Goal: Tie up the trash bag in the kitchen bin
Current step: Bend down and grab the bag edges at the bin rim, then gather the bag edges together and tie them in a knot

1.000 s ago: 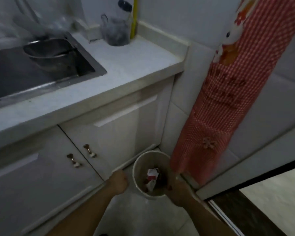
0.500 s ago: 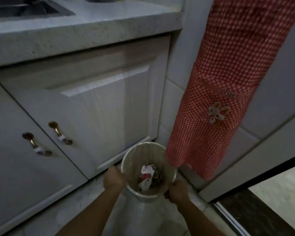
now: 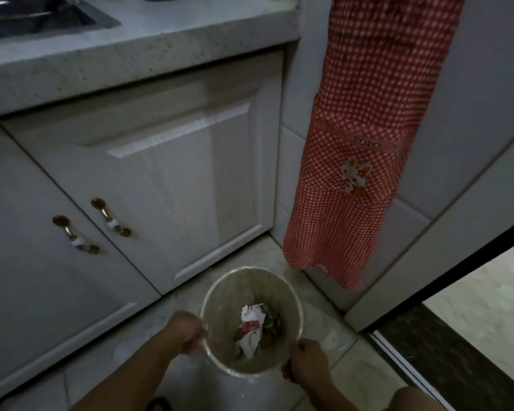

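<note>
Hands, left hand (image 3: pixel 187 332) and right hand (image 3: pixel 304 361), fingers pinching trash bag (image 3: pixel 220 307) edges at bin (image 3: pixel 297 304) rim; next, likely gathering both sides together to knot.

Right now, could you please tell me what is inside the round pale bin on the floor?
The round pale bin holds crumpled white and red paper scraps beside some dark, blurry waste. A thin clear liner seems to cover its wall. Anything beneath the scraps is hidden.
</note>
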Demonstrator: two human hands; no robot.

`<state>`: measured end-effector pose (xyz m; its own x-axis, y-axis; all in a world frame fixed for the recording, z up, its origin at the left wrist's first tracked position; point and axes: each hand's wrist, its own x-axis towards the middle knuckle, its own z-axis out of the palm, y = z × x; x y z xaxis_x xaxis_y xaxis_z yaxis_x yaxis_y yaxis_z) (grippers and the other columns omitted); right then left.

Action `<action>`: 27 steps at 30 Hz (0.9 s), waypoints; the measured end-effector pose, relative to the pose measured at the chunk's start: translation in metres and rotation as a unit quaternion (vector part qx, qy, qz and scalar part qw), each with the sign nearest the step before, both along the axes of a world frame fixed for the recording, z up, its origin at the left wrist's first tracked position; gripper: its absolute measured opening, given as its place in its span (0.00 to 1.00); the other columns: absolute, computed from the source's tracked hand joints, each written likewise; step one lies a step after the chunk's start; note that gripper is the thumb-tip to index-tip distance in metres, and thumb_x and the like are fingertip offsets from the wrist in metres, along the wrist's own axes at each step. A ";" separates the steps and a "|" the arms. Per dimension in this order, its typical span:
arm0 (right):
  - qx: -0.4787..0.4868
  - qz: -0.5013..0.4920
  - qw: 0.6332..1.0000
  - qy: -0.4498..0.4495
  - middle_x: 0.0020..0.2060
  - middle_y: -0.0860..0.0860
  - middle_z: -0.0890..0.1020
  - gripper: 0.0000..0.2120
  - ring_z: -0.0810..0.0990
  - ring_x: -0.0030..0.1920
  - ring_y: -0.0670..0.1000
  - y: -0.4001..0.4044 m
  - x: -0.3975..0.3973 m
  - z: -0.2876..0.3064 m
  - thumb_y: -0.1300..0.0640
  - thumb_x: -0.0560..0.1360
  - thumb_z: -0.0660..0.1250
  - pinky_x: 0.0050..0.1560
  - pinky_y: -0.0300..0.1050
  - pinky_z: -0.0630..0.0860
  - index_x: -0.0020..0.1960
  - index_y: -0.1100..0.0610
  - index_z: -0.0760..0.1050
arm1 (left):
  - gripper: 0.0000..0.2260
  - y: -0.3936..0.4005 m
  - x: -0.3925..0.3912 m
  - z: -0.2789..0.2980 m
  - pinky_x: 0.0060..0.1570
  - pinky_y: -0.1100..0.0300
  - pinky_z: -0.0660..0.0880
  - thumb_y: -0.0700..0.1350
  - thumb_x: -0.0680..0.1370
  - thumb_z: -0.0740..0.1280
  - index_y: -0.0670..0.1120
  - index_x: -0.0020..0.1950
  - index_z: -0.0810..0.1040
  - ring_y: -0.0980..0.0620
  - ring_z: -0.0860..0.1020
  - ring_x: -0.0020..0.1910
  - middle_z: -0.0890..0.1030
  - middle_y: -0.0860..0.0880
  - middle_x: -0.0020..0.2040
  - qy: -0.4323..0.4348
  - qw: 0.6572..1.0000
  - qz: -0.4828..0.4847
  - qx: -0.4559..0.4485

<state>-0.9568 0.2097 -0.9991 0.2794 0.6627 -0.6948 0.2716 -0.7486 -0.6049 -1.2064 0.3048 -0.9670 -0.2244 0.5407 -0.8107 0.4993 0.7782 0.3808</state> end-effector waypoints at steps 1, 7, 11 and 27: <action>-0.004 0.008 1.000 -0.002 0.22 0.53 0.84 0.21 0.83 0.25 0.50 -0.006 0.001 0.000 0.53 0.79 0.61 0.34 0.42 0.81 0.31 0.58 0.79 | 0.08 -0.007 -0.003 0.002 0.35 0.53 0.81 0.34 0.78 0.64 0.33 0.46 0.82 0.43 0.81 0.29 0.82 0.37 0.35 -0.009 0.999 -0.015 -0.030; -0.038 -0.119 0.992 0.004 0.31 0.59 0.86 0.37 0.86 0.34 0.58 -0.002 0.030 0.004 0.28 0.71 0.59 0.37 0.47 0.81 0.33 0.61 0.83 | 0.09 -0.027 -0.019 0.003 0.25 0.65 0.65 0.43 0.73 0.70 0.38 0.37 0.78 0.51 0.67 0.20 0.72 0.44 0.25 -0.036 0.998 -0.001 -0.055; -0.018 -0.212 0.974 0.074 0.54 0.60 0.79 0.30 0.77 0.54 0.61 0.025 0.041 -0.012 0.39 0.80 0.58 0.63 0.58 0.73 0.64 0.65 0.75 | 0.24 -0.039 -0.026 -0.014 0.38 0.57 0.70 0.58 0.76 0.66 0.35 0.53 0.79 0.46 0.73 0.34 0.77 0.41 0.39 -0.023 0.990 0.131 0.044; -0.043 -0.177 0.953 0.243 0.30 0.59 0.79 0.06 0.75 0.29 0.55 0.042 0.052 -0.014 0.62 0.76 0.67 0.32 0.44 0.71 0.43 0.64 0.79 | 0.07 -0.066 -0.015 -0.050 0.21 0.66 0.61 0.33 0.74 0.64 0.38 0.36 0.77 0.51 0.66 0.22 0.72 0.43 0.25 -0.107 0.965 0.240 0.007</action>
